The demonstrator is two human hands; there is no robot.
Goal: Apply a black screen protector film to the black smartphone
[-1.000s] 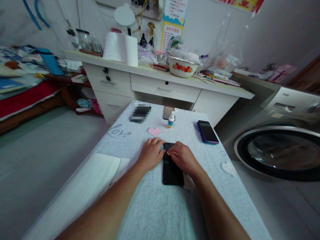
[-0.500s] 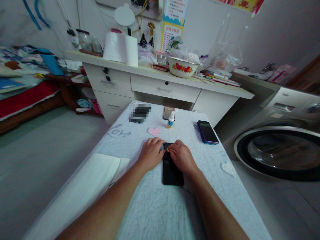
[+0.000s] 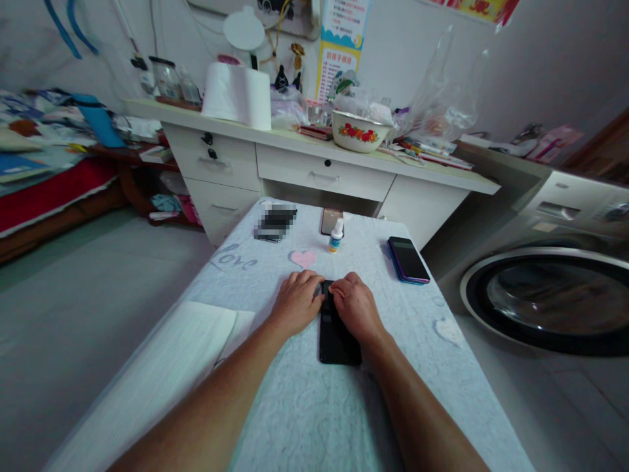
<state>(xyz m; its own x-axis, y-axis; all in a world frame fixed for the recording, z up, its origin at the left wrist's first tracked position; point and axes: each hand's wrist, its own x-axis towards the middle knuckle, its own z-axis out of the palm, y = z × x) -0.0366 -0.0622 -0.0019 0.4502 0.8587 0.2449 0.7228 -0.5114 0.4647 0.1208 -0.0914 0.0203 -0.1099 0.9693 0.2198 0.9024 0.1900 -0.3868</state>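
Observation:
A black phone (image 3: pixel 338 341) lies flat on the cloth-covered table (image 3: pixel 304 406). At its upper left edge rests my left hand (image 3: pixel 299 301), fingers spread, thumb and a fingertip touching the phone's side. Over the phone's upper right part is my right hand (image 3: pixel 356 307), its fingers closed; what they hold, if anything, is too small to tell. Beyond the hands stands a small white bottle (image 3: pixel 335 237) with a blue and yellow label, in front of a gold-coloured phone (image 3: pixel 331 221).
Stacked phones (image 3: pixel 409 260) lie at the table's right edge. A blurred-out dark item (image 3: pixel 276 223) is at the far left. White cloth or paper (image 3: pixel 171 354) covers the left edge. Behind stands a white desk (image 3: pixel 289 160) with a flowered bowl (image 3: pixel 358 133); a washing machine (image 3: pixel 555 242) is right.
My right hand has shifted very slightly on the phone's upper part, its fingers a little more bunched. My left hand and the phone have stayed in place.

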